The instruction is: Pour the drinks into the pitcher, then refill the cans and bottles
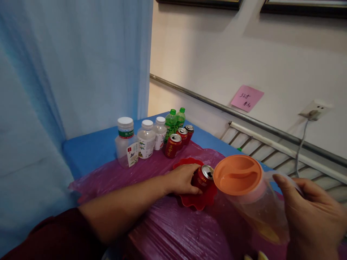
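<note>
Blue table (89,150) with purple plastic sheet (151,224), right hand (311,206) with fingers closed round handle of orange-lidded pitcher (260,213), left fingers curved round red can (202,178) over red scalloped dish (196,202), white-capped bottles (146,139) with Chinese labels, pink note (247,97) reading "32".

Blue curtain (89,65), pink note (247,98) (handwritten), wall socket (316,110), white radiator (267,139), dark frames (306,9)
</note>
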{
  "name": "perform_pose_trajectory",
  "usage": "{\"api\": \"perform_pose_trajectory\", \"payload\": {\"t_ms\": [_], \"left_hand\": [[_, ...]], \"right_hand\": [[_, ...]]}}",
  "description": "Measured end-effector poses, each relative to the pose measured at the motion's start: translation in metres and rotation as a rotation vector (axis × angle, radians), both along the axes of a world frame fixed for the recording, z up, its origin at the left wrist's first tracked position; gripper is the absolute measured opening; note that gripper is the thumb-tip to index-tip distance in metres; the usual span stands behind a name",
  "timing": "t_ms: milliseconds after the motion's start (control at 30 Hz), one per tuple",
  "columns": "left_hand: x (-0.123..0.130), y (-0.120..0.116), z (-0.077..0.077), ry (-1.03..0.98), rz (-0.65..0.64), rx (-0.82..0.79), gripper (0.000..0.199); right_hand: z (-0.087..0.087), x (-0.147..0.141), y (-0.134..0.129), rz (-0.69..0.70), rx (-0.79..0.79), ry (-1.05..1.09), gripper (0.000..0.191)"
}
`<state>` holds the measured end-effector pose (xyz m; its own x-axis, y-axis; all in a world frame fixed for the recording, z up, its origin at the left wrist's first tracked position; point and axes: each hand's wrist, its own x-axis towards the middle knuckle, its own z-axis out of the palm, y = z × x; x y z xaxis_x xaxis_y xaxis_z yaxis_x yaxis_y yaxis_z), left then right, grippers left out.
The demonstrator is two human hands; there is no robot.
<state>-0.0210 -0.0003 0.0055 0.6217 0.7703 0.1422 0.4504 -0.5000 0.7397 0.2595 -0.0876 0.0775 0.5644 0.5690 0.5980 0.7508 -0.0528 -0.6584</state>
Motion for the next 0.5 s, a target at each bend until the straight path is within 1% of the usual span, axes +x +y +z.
{"api": "perform_pose_trajectory", "payload": {"t_ms": [133, 233, 500], "left_hand": [[-0.0008, -0.0001, 0.0014, 0.011, -0.002, -0.005, 0.072], [-0.0015, 0.0002, 0.0018, 0.012, 0.004, -0.003, 0.071], [-0.0034, 0.0022, 0.0032, 0.052, 0.026, -0.016, 0.075]], "right_hand": [[0.0042, -0.0054, -0.0001, 0.018, -0.012, -0.004, 0.047], [0.0055, -0.0084, 0.0000, 0.050, 0.012, 0.016, 0.049], [0.0006, -0.0040, 0.0047, 0.062, 0.014, 0.011, 0.051]]}}
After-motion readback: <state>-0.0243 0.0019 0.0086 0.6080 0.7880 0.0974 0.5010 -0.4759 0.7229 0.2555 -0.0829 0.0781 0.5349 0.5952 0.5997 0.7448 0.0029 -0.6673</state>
